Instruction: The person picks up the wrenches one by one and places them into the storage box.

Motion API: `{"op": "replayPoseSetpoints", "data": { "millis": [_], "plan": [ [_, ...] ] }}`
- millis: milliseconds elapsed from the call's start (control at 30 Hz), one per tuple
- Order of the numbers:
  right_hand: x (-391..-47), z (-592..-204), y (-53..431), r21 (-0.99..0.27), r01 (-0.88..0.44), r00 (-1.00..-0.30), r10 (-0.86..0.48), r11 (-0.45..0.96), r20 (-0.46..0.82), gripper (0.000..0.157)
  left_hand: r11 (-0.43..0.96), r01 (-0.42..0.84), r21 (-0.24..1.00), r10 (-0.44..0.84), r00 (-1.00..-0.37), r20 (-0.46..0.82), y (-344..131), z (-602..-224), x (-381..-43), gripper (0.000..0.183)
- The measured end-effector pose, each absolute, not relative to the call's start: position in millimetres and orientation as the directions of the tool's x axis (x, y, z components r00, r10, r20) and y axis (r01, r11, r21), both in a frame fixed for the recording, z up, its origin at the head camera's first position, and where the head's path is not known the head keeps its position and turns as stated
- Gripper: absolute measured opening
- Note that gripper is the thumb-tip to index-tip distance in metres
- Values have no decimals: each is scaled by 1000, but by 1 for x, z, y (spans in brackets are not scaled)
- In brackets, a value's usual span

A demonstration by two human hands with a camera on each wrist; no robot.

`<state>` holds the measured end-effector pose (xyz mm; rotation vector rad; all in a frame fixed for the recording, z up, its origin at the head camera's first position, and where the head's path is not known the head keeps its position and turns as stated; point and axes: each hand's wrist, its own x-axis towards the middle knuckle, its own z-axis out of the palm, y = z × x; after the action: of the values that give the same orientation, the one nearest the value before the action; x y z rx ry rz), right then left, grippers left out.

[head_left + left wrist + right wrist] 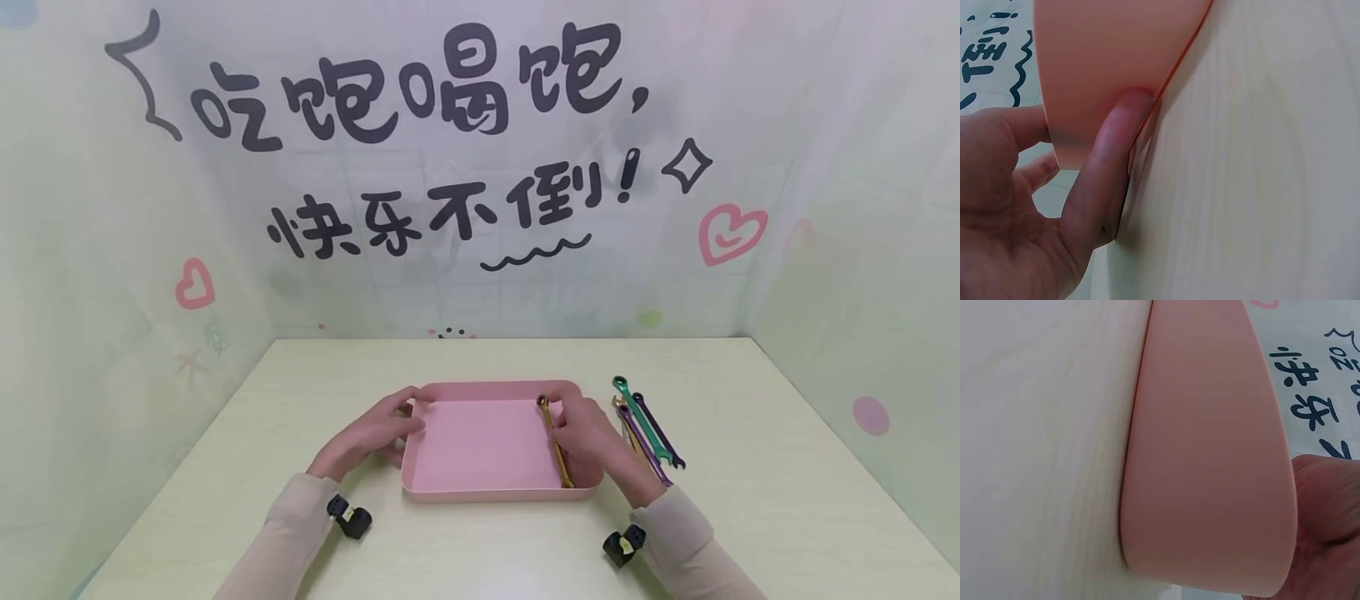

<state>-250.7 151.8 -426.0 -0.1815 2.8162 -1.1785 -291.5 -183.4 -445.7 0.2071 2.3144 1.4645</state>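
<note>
A shallow pink tray (480,442) lies on the table. My left hand (378,429) grips its left side; in the left wrist view the thumb (1116,137) presses the tray's outer wall (1104,50) while other fingers reach to the rim. Over the right end of the tray, my right hand (585,429) pinches a gold-coloured combination wrench (559,462), which slants lengthwise inside, its lower end close to the front wall. From the right wrist, the tray's wall (1204,456) hides the wrench and most of the fingers; part of the hand (1329,519) shows behind it.
Right of the tray lies a loose pile of several wrenches, among them a green wrench (643,421) and a dark purple wrench (660,431); my right forearm partly covers the pile. A printed cloth (450,300) encloses the pale wooden table (337,367) at the back and sides.
</note>
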Motion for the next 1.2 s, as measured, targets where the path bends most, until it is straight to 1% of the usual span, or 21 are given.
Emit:
{"op": "replayPoseSetpoints", "data": {
  "millis": [367,667,900,1200],
  "plan": [
    [-249,-427,151,-680,-80,-991,-133,729,-26,49,441,-81,894,329,-912,-245,-183,-445,-292,47],
    [-251,-430,150,-649,-90,-991,-131,755,-14,22,447,-84,891,326,-912,-250,-183,-445,-292,47],
    [-250,-429,147,-618,-129,-988,-155,776,11,17,442,-89,893,324,-912,-251,-183,-445,-291,47],
    [-249,-430,146,-606,-93,-990,-140,790,-30,12,436,-77,897,336,-910,-242,-184,-445,-290,47]
  ]
}}
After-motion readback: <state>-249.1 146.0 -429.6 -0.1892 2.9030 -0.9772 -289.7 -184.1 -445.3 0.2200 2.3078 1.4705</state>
